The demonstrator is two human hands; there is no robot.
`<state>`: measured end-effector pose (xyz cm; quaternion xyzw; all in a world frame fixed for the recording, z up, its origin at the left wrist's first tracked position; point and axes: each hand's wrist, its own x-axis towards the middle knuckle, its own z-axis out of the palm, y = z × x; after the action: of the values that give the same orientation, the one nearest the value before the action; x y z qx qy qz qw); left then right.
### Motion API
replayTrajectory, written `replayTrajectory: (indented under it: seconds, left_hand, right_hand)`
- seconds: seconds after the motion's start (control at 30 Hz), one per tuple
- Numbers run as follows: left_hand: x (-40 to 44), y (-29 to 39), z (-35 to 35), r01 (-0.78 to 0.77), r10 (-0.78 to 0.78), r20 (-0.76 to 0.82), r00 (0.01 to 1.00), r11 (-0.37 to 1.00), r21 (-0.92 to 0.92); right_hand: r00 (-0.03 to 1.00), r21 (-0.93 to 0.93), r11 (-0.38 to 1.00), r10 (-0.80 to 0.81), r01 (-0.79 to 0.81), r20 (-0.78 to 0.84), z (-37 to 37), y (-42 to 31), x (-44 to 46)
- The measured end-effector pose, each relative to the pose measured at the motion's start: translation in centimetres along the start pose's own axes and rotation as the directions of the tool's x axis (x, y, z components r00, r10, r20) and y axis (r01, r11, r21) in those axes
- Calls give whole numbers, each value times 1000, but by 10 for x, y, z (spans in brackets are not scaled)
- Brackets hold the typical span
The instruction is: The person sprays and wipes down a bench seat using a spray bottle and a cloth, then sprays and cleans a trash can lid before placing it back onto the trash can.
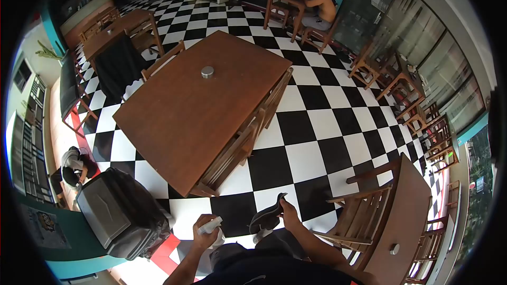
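Observation:
My left hand (pixel 205 235) is closed around a white spray bottle (pixel 211 225), held low in front of my body; its lower part shows pale below my fingers. In my right hand (pixel 290 214) is a dark, curved, thin thing (pixel 265 218) with a narrow raised tip, pinched at its right end. It hangs to the left of that hand, above the tiles, and its kind is not clear. The two hands are apart, on either side of my body. Ahead of them stands a brown wooden table (pixel 195 111) with a small round metal container (pixel 207 72) on top.
A large black bin (pixel 121 211) stands at my left. To the right are a wooden chair (pixel 359 216) and another table (pixel 404 216). The floor (pixel 317 126) is black and white checks. One person (pixel 319 8) sits at the back; another person (pixel 71 166) crouches at far left.

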<state>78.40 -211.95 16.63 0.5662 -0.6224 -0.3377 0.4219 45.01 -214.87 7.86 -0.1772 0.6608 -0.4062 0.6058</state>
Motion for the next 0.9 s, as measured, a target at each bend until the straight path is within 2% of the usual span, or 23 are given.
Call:
replayTrajectory:
  seconds: [0.03,0.1,0.13,0.23,0.3,0.33,0.43,0.47,0.5,0.57,0.63,0.7,0.73,0.77,0.8,0.83,0.9]
  left_hand:
    - [25,11,32,-35,38,54,998,998,-42]
    - [77,28,97,-95,113,153,982,988,-118]
    - [104,56,122,-117,137,168,976,985,-127]
    - [177,115,183,-169,195,169,966,973,-157]
    - [226,127,220,-269,302,144,942,940,-212]
    - [249,137,235,-323,347,132,929,931,-169]
    - [323,145,281,-358,402,196,894,906,-225]
    - [349,148,296,-342,395,237,888,910,-235]
    - [376,142,316,-392,443,239,864,890,-232]
    - [430,147,350,-306,393,278,876,900,-311]
    - [485,150,378,-240,367,362,857,906,-349]
    - [544,157,418,-177,367,379,850,875,-450]
    - [575,164,436,-210,402,393,827,869,-447]
    - [607,169,449,-245,431,410,804,868,-432]
    - [638,183,455,-273,442,458,771,880,-390]
    - [668,197,464,-297,440,502,745,892,-342]
    - [727,205,493,-256,443,543,713,886,-386]
  right_hand:
    - [1000,122,992,5,-7,19,-37,-20,4]
    - [990,137,985,-94,109,-107,-95,-60,8]
    - [956,161,952,-230,259,-182,-115,-79,10]
    - [874,149,893,-361,425,-325,-184,-149,28]
    - [817,55,846,-493,530,-298,-214,-219,33]
    - [784,18,822,-535,569,-314,-226,-250,45]
    - [725,-20,768,-612,640,-316,-267,-332,92]
    - [690,-39,757,-615,653,-383,-288,-355,115]
    - [650,-54,747,-609,663,-454,-306,-375,138]
    - [650,-11,737,-604,676,-461,-323,-430,151]
    - [561,8,769,-458,639,-690,-342,-473,164]
    - [484,-37,714,-511,699,-711,-385,-504,184]
    - [433,-91,703,-529,706,-730,-378,-532,181]
    - [447,-112,727,-528,677,-722,-388,-550,181]
    - [365,-158,676,-562,720,-742,-390,-570,193]
    - [379,-184,703,-562,686,-735,-399,-584,201]
    - [385,-132,732,-492,668,-781,-391,-627,235]
